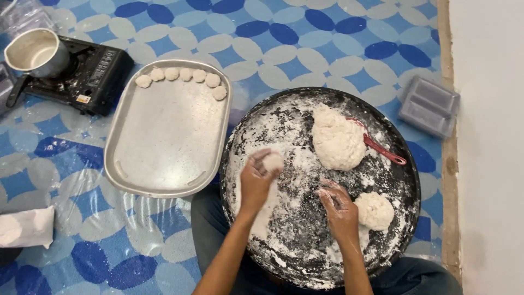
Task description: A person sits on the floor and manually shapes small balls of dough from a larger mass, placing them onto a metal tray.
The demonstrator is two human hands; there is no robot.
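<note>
My left hand (255, 180) holds a small ball of white dough (272, 161) over the left side of a round black pan (404, 147) dusted with flour. My right hand (337, 203) rests flat on the floured pan surface, fingers spread, empty, just left of a smaller dough lump (374, 210). A large dough mass (337, 139) lies at the pan's upper middle, with a red utensil (385, 151) partly under its right side.
A metal oval tray (164, 147) left of the pan carries several dough balls (180, 75) along its far rim. A black portable stove (87, 74) with a metal pot (35, 52) sits top left. A grey plastic container (429, 105) lies right, a white bag (24, 226) lower left.
</note>
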